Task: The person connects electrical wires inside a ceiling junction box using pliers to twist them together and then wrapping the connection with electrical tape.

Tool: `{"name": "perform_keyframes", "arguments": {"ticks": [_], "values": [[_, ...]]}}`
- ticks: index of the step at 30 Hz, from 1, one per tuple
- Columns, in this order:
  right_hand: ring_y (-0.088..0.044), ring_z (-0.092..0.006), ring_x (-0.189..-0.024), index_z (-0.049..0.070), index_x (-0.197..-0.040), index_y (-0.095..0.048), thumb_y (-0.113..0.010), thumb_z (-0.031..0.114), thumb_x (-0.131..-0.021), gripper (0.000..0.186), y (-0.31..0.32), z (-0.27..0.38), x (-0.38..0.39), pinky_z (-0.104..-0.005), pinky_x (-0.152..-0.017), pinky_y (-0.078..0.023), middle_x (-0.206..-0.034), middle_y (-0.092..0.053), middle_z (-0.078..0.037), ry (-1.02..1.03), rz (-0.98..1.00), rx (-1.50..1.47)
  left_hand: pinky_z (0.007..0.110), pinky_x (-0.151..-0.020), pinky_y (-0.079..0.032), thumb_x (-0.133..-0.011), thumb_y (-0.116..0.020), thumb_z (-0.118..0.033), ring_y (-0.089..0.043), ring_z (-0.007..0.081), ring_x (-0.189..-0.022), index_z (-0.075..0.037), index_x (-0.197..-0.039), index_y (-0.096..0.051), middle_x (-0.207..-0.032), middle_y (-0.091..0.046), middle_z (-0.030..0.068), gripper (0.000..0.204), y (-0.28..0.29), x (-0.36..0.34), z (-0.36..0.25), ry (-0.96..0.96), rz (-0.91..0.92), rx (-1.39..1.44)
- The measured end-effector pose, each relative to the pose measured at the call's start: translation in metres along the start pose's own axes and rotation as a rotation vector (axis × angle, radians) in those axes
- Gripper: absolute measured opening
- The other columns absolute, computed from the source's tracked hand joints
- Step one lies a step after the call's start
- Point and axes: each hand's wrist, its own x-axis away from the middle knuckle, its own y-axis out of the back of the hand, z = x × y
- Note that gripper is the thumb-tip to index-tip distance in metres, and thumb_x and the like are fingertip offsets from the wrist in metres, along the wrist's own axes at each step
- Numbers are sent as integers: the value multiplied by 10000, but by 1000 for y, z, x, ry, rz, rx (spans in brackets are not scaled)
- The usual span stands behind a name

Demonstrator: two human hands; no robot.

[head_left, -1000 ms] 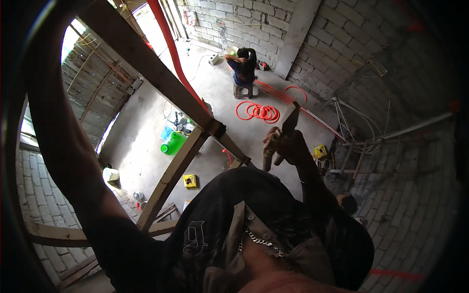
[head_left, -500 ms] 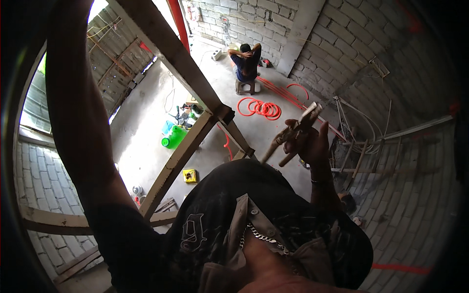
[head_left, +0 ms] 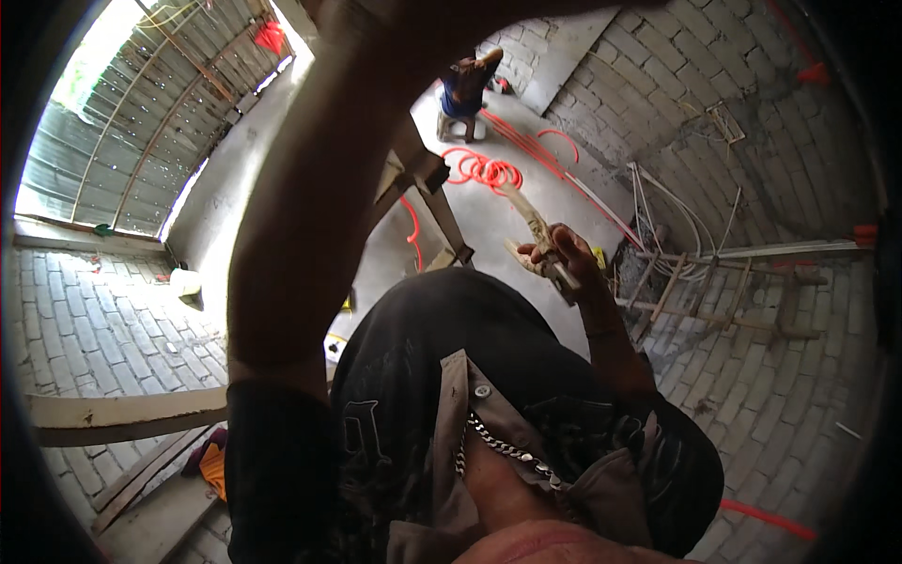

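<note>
My right hand (head_left: 568, 254) grips one or more dusty, pale hand tools (head_left: 521, 211), resembling pliers, with long parts sticking up and down from the fingers; their exact kind is hard to tell. My left forearm (head_left: 310, 179) rises across the middle-left and bends right along the upper edge, with the hand out of view. Behind that arm, a cream beam frame (head_left: 437, 211) is partly hidden; a curved beam (head_left: 127, 414) crosses the lower left. Far below my right hand lie red coils of tubing (head_left: 484, 169).
A person (head_left: 465, 85) sits on a stool (head_left: 456, 129) near the brick wall (head_left: 648, 66). Long red tubes (head_left: 526, 141) lie on the concrete floor. A wooden ladder-like frame (head_left: 742, 301), white pipes (head_left: 789, 249) and loose cables stand right. A corrugated sheet wall (head_left: 132, 113) is left.
My left arm has swung from the left side to the middle and over the upper edge. My right hand has turned with its tool and lowered slightly. The view has shifted.
</note>
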Motion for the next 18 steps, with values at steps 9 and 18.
{"name": "perform_keyframes", "arguments": {"ticks": [9,18], "values": [[-550,-277,-1057,-49,-1059,-501,-549,343,-874,437,26,-51,26,-356,-927,-398,-737,-610,-86,-358,-7,-348,359,-555,-451,-760,-591,-136,-576,244,-570,-29,-664,-608,-634,-598,123,145,-99,273,-67,79,1371,487],[-616,-225,-867,-2,-941,-509,-519,286,-898,292,22,-50,36,-336,-770,-501,-881,-635,-156,-409,-133,-22,390,-622,-472,-687,-611,-222,-616,328,-700,-42,-809,-676,-813,-651,155,227,-115,459,-125,-1,1697,687]]}}
